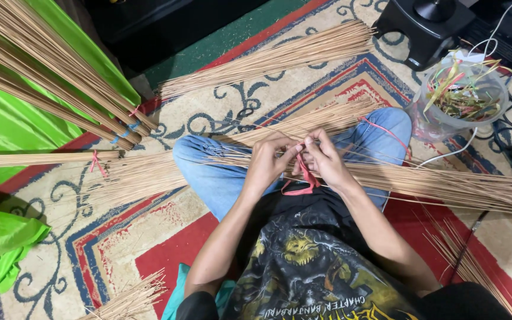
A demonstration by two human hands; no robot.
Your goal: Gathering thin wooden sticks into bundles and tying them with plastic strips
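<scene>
both hands, left hand (266, 163) and right hand (327, 160), pinch the red band (304, 178) around the sticks (445, 181) on the lap, so pull it tight and even.

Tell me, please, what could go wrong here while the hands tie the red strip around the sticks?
The red strip hangs partly loose between the left hand and right hand, so the knot may slip. The sticks across the lap are long and thin, so some may slide out or snap. Loose sticks could also catch the white cable.
</scene>
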